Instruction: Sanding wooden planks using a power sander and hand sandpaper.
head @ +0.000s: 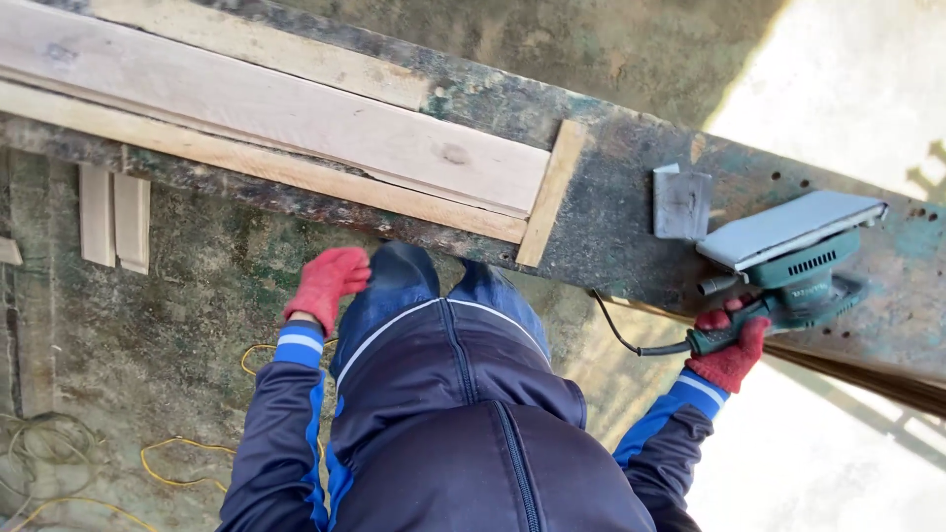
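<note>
Gloved hands at the worktop [611, 227]

Right hand [731, 353], arm bent, fingers clamped on the green sander [788, 266] handle; left hand [327, 281] hangs free, fingers loosely curled together, near the planks [296, 118].

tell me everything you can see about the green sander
The sander is a corded power tool with a dark green plastic body, vent slots on its side and a flat rectangular base pad. It is turned over, the pale grey pad facing up and tilted. It lies on the stained workbench, beside a small grey sheet. The right hand, in a red glove, grips its handle, where a black cord leaves.
</note>
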